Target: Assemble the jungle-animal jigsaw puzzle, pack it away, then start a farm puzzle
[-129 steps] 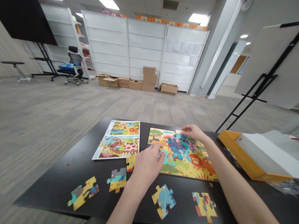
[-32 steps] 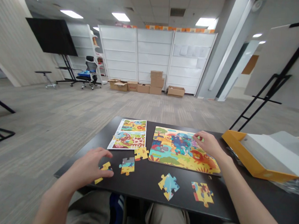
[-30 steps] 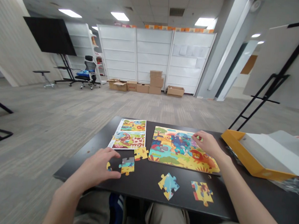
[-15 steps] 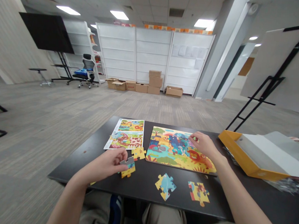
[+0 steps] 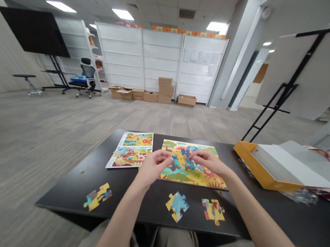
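Observation:
My left hand [image 5: 157,164] is closed, thumb and fingers pinching a yellow, blue and grey puzzle piece [image 5: 177,161] above the picture puzzle [image 5: 178,177]. From the other side comes my right hand [image 5: 208,162], its fingers bent together over the blue middle of the puzzle, close to that piece. What its fingertips grip, if anything, is hard to make out. Nearer me lie a blue puzzle piece with yellow edges [image 5: 177,206] and a yellow-red one [image 5: 213,211]. At the left lies a yellow and green puzzle piece or joined pieces [image 5: 98,197].
A printed picture sheet [image 5: 135,150] lies left of the puzzle on the black table [image 5: 74,185]. At the right stands an open yellow-and-white box [image 5: 271,167] with clear plastic wrap [image 5: 303,197] beside it. Cardboard boxes [image 5: 164,93] and white shelving are beyond the table.
My left hand has carried its piece right, from near the sheet to above the puzzle. My right hand has moved left across the puzzle. The view has shifted a little.

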`<action>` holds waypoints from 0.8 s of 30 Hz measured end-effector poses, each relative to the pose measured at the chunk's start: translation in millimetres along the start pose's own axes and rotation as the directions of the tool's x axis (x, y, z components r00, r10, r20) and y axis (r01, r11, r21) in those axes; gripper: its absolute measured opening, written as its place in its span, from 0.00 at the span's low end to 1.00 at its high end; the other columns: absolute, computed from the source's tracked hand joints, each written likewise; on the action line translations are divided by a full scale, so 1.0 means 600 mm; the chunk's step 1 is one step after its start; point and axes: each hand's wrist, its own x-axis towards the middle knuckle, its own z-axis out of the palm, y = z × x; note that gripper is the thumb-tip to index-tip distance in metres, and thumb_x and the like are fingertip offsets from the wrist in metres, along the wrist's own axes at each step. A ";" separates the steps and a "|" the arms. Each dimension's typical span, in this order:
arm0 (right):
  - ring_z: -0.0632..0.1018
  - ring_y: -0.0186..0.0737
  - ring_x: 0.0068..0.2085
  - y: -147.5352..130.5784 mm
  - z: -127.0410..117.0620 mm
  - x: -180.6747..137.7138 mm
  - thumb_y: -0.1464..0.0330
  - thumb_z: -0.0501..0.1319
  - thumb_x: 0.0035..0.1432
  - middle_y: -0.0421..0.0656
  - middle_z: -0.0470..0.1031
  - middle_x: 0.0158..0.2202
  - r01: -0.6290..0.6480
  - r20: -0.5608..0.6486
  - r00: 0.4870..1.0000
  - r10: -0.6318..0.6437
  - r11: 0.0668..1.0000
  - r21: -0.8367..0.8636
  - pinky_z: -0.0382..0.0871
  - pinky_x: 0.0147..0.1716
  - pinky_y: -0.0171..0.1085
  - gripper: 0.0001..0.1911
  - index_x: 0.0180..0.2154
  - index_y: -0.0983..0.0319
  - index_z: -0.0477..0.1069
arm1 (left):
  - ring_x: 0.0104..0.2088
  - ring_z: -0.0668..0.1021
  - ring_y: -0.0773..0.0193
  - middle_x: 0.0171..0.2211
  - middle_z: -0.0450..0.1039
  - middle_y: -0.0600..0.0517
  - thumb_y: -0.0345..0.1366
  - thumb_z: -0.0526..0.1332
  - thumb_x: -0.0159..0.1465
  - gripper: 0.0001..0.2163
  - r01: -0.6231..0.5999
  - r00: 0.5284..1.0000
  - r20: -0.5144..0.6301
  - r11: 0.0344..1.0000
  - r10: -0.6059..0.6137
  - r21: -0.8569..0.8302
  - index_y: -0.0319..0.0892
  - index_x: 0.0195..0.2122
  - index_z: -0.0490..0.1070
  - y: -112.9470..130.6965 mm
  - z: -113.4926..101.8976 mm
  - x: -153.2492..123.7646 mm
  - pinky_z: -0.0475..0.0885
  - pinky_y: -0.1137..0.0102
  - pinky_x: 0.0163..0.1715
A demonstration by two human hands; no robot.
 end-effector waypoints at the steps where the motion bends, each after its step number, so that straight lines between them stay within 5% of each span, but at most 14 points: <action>1: 0.77 0.41 0.33 -0.010 0.007 -0.002 0.47 0.63 0.59 0.44 0.80 0.33 -0.013 0.069 0.998 0.005 0.994 0.110 0.70 0.33 0.38 0.22 0.36 0.60 0.79 | 0.34 0.82 0.59 0.31 0.81 0.48 0.47 0.71 0.55 0.17 0.005 1.000 -0.008 1.000 -0.005 -0.028 0.40 0.37 0.74 -0.001 0.010 0.005 0.76 0.66 0.37; 4: 0.77 0.39 0.32 -0.029 0.026 -0.006 0.49 0.71 0.51 0.41 0.78 0.32 -0.049 0.127 0.992 0.006 0.938 0.342 0.72 0.32 0.37 0.23 0.39 0.59 0.78 | 0.33 0.83 0.60 0.31 0.81 0.50 0.45 0.71 0.55 0.16 0.029 0.999 -0.017 0.993 -0.031 -0.111 0.41 0.36 0.72 -0.006 0.040 0.015 0.76 0.69 0.35; 7: 0.78 0.38 0.32 -0.032 0.035 -0.003 0.52 0.74 0.49 0.40 0.77 0.32 -0.048 0.019 0.999 0.044 0.906 0.421 0.73 0.34 0.38 0.20 0.36 0.59 0.76 | 0.35 0.84 0.58 0.32 0.81 0.49 0.43 0.70 0.56 0.13 0.053 0.999 0.006 0.989 -0.052 -0.139 0.41 0.35 0.72 -0.013 0.066 0.021 0.78 0.68 0.35; 11: 0.78 0.37 0.32 -0.016 0.019 0.004 0.52 0.74 0.48 0.41 0.79 0.32 -0.039 -0.191 0.973 0.127 0.913 0.405 0.73 0.33 0.37 0.21 0.37 0.59 0.75 | 0.39 0.83 0.57 0.36 0.81 0.48 0.37 0.65 0.61 0.06 -0.040 0.999 0.010 0.988 0.039 0.152 0.42 0.36 0.74 -0.020 0.075 0.025 0.77 0.64 0.43; 13: 0.77 0.37 0.29 -0.001 0.002 0.007 0.50 0.73 0.48 0.41 0.79 0.30 -0.065 -0.298 0.937 0.182 0.930 0.362 0.70 0.30 0.36 0.24 0.39 0.60 0.75 | 0.45 0.81 0.54 0.42 0.80 0.47 0.35 0.63 0.63 0.06 -0.076 0.996 -0.002 0.880 0.088 0.469 0.43 0.41 0.74 -0.022 0.067 0.023 0.75 0.61 0.48; 16: 0.76 0.38 0.27 0.029 -0.020 0.009 0.46 0.71 0.48 0.43 0.79 0.28 -0.131 -0.401 0.885 0.236 0.953 0.272 0.67 0.26 0.35 0.26 0.36 0.61 0.74 | 0.54 0.76 0.50 0.50 0.76 0.45 0.33 0.60 0.65 0.09 -0.072 0.995 0.014 0.594 0.102 0.801 0.45 0.46 0.74 -0.023 0.050 0.017 0.70 0.58 0.55; 19: 0.78 0.41 0.29 0.057 -0.025 0.013 0.44 0.71 0.45 0.46 0.81 0.30 -0.173 -0.393 0.887 0.243 0.963 0.206 0.69 0.26 0.36 0.27 0.33 0.61 0.74 | 0.59 0.71 0.50 0.57 0.71 0.43 0.35 0.61 0.66 0.12 -0.088 0.996 0.065 0.476 0.065 0.875 0.43 0.49 0.74 -0.027 0.039 0.010 0.65 0.58 0.60; 24: 0.81 0.44 0.35 0.082 -0.005 0.022 0.49 0.71 0.45 0.46 0.82 0.33 -0.188 -0.255 0.940 0.228 0.967 0.170 0.75 0.36 0.40 0.23 0.33 0.62 0.76 | 0.63 0.68 0.46 0.62 0.67 0.40 0.41 0.62 0.65 0.17 -0.097 0.994 0.106 0.434 0.004 0.895 0.41 0.54 0.73 -0.036 0.034 0.005 0.63 0.56 0.62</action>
